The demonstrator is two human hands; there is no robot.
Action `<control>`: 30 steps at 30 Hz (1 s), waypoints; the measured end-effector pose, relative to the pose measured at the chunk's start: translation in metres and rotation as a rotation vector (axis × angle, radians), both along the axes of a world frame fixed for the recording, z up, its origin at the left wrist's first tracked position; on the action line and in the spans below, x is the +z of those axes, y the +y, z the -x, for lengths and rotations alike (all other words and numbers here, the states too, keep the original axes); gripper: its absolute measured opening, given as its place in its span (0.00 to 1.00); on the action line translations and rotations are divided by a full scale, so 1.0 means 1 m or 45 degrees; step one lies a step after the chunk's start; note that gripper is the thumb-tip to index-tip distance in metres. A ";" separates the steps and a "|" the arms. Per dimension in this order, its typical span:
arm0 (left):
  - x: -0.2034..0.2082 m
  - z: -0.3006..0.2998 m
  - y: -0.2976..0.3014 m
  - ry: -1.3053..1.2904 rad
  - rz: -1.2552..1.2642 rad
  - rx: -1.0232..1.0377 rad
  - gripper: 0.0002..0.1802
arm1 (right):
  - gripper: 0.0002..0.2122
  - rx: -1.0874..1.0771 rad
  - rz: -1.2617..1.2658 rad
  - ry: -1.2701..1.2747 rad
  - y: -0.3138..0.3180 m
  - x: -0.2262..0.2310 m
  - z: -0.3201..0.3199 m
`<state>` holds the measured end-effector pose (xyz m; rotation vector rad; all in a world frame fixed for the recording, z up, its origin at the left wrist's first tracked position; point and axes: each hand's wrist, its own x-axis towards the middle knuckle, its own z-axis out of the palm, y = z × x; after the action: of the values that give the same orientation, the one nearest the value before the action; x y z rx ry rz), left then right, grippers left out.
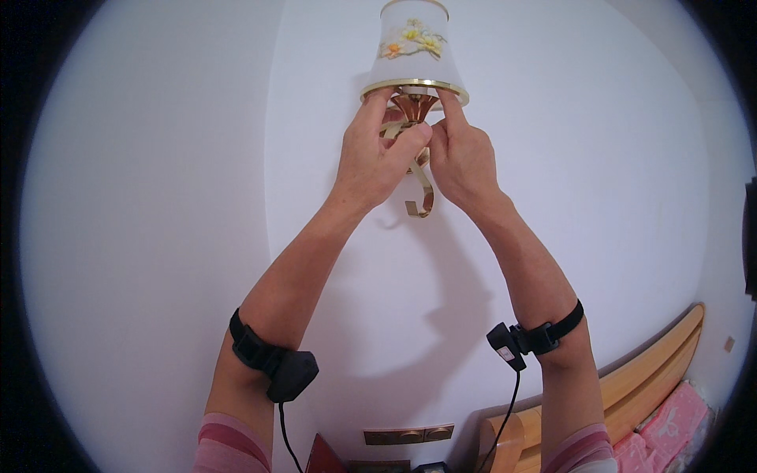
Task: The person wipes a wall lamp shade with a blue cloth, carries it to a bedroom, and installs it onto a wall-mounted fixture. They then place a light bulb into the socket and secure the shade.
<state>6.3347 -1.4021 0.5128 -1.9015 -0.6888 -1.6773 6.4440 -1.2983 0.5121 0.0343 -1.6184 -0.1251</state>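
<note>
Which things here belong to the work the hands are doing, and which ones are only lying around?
In use:
- lampshade, both hands at its lower rim
- brass bracket under it
- left hand
- right hand

Lying about:
- wooden headboard
- pink bedding
- wall switch plate

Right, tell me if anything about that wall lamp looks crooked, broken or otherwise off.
Nothing stands out. The white glass lampshade with yellow flowers and a gold rim sits upright on its copper holder, above the curled brass wall bracket. The left hand and right hand touch the shade's rim and hide part of the bracket.
</note>
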 end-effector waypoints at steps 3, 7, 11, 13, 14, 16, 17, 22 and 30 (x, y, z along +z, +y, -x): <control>-0.001 0.000 0.000 -0.037 0.062 0.003 0.34 | 0.23 -0.012 0.017 -0.029 0.000 0.000 -0.001; -0.003 -0.001 -0.001 -0.030 0.073 -0.055 0.34 | 0.23 -0.039 0.004 -0.014 0.000 0.000 -0.001; -0.004 0.000 0.001 -0.020 0.035 -0.049 0.33 | 0.24 -0.028 0.007 -0.017 0.000 0.000 -0.001; -0.004 0.000 0.003 -0.021 0.020 -0.054 0.33 | 0.24 -0.022 -0.022 -0.009 0.001 0.000 -0.001; -0.003 0.000 0.004 -0.018 0.014 -0.060 0.33 | 0.24 -0.019 -0.023 -0.007 0.001 0.001 -0.002; -0.003 0.000 0.004 -0.016 0.014 -0.058 0.33 | 0.24 -0.025 -0.006 -0.009 0.001 0.000 -0.002; -0.003 0.000 0.004 -0.017 0.022 -0.049 0.33 | 0.24 -0.016 -0.006 -0.012 0.001 0.000 -0.002; -0.003 0.000 0.000 0.009 0.023 -0.048 0.33 | 0.24 -0.010 0.004 0.013 -0.001 -0.001 -0.003; -0.003 0.001 0.002 0.013 0.025 -0.110 0.34 | 0.23 0.046 -0.014 0.037 -0.002 -0.001 -0.004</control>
<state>6.3342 -1.4005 0.5102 -1.9779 -0.6299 -1.7177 6.4476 -1.3003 0.5113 0.0696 -1.5871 -0.1060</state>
